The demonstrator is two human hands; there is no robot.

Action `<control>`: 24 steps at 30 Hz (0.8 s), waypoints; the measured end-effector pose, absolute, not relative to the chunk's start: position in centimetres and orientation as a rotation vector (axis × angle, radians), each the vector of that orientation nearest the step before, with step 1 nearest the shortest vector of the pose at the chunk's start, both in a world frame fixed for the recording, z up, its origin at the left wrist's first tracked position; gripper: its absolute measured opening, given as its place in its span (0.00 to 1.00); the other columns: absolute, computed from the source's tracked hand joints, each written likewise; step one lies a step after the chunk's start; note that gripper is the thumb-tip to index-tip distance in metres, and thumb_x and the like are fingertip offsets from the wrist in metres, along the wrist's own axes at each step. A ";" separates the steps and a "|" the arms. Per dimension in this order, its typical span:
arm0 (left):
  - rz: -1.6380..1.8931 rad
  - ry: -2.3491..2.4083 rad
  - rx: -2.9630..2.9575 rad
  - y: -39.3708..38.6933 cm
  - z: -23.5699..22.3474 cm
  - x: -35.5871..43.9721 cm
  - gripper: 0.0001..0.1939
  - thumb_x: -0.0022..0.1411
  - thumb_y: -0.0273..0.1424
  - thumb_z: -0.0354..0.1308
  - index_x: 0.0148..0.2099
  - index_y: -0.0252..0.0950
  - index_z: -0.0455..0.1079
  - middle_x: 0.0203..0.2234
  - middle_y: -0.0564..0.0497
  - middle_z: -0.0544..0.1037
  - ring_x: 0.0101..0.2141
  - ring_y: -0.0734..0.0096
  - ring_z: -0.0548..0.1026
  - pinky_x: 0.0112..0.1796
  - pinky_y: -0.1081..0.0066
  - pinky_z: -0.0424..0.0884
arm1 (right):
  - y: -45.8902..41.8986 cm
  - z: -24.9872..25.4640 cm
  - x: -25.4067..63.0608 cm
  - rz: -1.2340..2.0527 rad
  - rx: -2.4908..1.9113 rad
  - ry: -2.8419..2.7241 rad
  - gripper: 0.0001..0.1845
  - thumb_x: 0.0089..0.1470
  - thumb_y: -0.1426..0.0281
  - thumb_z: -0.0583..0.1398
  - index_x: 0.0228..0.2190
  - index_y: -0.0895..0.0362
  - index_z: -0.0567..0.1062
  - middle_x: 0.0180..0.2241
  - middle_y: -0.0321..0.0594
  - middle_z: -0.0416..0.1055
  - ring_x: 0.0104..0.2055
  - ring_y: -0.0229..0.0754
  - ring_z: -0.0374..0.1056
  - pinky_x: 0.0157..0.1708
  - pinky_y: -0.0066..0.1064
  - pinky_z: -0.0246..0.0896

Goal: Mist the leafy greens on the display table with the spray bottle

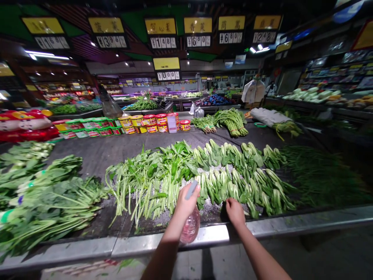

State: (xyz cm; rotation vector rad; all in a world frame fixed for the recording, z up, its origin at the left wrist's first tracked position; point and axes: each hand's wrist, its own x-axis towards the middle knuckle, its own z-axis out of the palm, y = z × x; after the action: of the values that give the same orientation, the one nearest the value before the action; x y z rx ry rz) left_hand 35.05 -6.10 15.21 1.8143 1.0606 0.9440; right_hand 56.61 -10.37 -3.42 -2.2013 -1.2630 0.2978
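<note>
My left hand is wrapped round the neck of a spray bottle with a clear pinkish body and a grey top. The bottle is upright above the metal front edge of the display. To the right, my right hand is closed, fingers curled, at the near side of the small bok choy. Whatever is in those fingers, if anything, is hidden. The bok choy lie in rows on a dark mesh mat. Left of them, leafy green stems are spread with their leaves pointing away from me.
Bundled greens lie at the left. Stacked tins stand along the back, with tied green bundles and a wrapped bundle to their right. A metal rim runs along the front. Price signs hang overhead.
</note>
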 end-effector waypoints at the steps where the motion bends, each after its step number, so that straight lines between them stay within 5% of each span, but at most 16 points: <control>1: 0.941 1.043 1.820 -6.2 15.1 35.0 0.17 0.59 0.44 0.52 0.28 0.36 0.70 0.23 0.50 0.74 0.26 0.67 0.71 0.29 0.70 0.65 | -10.4 -3.4 56.6 0.296 -2.201 -1.260 0.13 0.56 0.72 0.50 0.33 0.58 0.75 0.34 0.44 0.74 0.37 0.39 0.69 0.38 0.25 0.56; 16: 0.897 0.989 1.726 -7.7 13.4 31.9 0.17 0.60 0.43 0.54 0.39 0.36 0.73 0.34 0.48 0.78 0.38 0.64 0.75 0.41 0.68 0.69 | -10.2 -3.8 56.7 0.266 -2.231 -1.215 0.13 0.55 0.73 0.51 0.33 0.58 0.75 0.34 0.44 0.74 0.37 0.39 0.68 0.38 0.25 0.56; 24: 0.801 1.048 1.638 -6.9 10.1 28.6 0.25 0.58 0.47 0.54 0.48 0.31 0.71 0.32 0.45 0.77 0.35 0.63 0.75 0.31 0.70 0.70 | -10.3 -4.0 56.7 0.244 -2.246 -1.195 0.13 0.55 0.72 0.50 0.33 0.58 0.74 0.35 0.44 0.74 0.38 0.39 0.68 0.38 0.25 0.56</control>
State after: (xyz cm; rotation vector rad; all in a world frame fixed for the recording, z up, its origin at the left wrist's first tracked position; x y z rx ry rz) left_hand 28.57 -6.91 10.12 1.6380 1.0485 0.8010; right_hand 56.73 -10.26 -4.00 -2.2459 -1.1952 0.2441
